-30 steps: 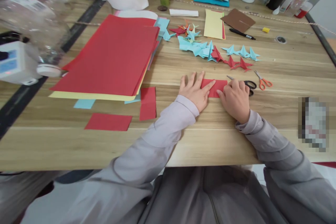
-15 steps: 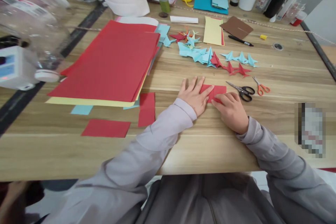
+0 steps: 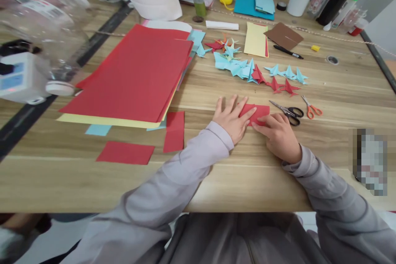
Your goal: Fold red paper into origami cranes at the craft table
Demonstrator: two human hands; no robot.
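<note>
A red paper rectangle [image 3: 262,110] lies flat on the wooden table in front of me, with a crease line near its middle. My left hand [image 3: 231,120] rests palm down over its left part, fingers spread, the index fingertip on the paper. At the lower right edge, my right hand [image 3: 281,135] has curled fingers, with thumb and index finger closed on the paper. Just right of that hand lie black-handled scissors [image 3: 291,112] and small orange-handled scissors [image 3: 312,109]. Beyond the hands sit folded light blue paper cranes [image 3: 289,72] and red paper cranes [image 3: 289,86].
At left is a stack of large red sheets [image 3: 133,74], with loose red rectangles [image 3: 125,152] nearby. Clear plastic bottles [image 3: 46,24] and a white device [image 3: 23,78] stand farther left. Yellow paper [image 3: 255,39], brown paper [image 3: 284,36] and a black pen [image 3: 287,52] lie behind the cranes.
The camera view has shifted slightly, moving the table's contents right and mostly down in the picture. My right wrist has shifted a little to the right; both hands stay at the red paper.
</note>
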